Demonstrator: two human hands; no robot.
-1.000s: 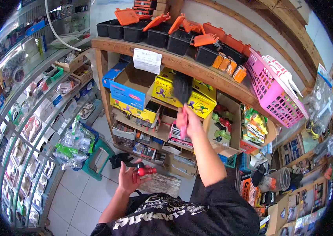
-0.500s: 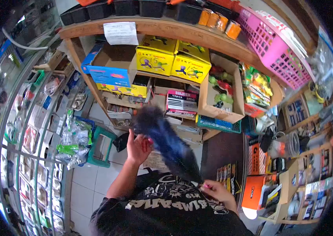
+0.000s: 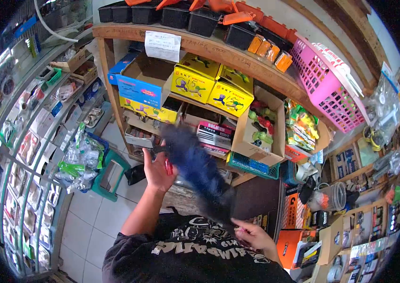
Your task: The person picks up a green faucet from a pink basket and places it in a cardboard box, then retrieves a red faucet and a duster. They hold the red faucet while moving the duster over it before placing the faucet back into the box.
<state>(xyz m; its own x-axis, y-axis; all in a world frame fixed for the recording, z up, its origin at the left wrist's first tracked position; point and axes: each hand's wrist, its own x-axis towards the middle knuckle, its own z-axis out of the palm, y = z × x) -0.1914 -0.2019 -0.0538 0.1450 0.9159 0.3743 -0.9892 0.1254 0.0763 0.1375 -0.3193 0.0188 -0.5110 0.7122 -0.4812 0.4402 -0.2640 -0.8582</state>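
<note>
My right hand (image 3: 252, 234) grips the handle of a dark blue-black feather duster (image 3: 197, 170) low in front of my chest. The duster's head slants up and to the left, and its blurred tip covers my left hand (image 3: 156, 170). That left hand is raised with its palm up and holds a small red object (image 3: 168, 166), mostly hidden behind the feathers. Both hands are in front of a wooden shelf unit (image 3: 218, 49) packed with boxes.
Yellow boxes (image 3: 209, 87) and an open blue carton (image 3: 141, 87) fill the shelf. A pink basket (image 3: 325, 89) sits up right, black bins with orange lids (image 3: 200, 16) on top. Glass display cases (image 3: 25, 141) run along the left. A green stool (image 3: 110, 177) stands on the tiled floor.
A second ago my right hand held the duster up at the yellow boxes. It has come down to my chest, and the feathers now brush over the red object in my left hand.
</note>
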